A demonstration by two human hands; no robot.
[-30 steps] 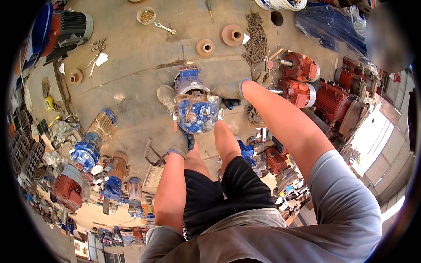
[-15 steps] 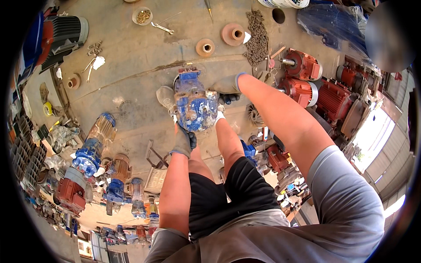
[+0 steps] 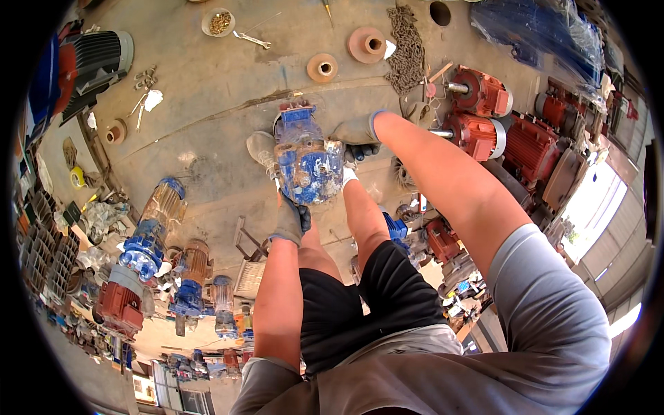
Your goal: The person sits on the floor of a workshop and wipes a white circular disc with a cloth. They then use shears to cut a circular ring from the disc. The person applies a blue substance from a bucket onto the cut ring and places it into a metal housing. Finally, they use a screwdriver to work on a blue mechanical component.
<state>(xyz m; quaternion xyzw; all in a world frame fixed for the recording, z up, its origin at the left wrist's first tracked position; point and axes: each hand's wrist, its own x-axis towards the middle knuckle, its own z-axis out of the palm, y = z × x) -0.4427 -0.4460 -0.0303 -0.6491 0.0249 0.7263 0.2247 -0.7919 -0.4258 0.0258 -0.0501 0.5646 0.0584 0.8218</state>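
A worn blue gear motor with chipped paint is between my two hands, in front of my legs, its motor end pointing away from me. My left hand, in a grey glove with a dark palm, is closed on the near left edge of the housing. At the right side my right hand, gloved alike, is closed at the housing's upper edge; its fingertips are partly hidden. My shoe shows just left of the motor. Whether the motor rests on the floor or hangs above it, I cannot tell.
Red motors stand at the right beside a rusty chain. Two flanged hubs, a wrench and a bowl of small brass-coloured parts lie ahead. Blue gear motors line the left. A small wooden stool is behind my left arm.
The view has shifted slightly. The blue gear motor has tipped a little between my hands; both hands keep the same hold.
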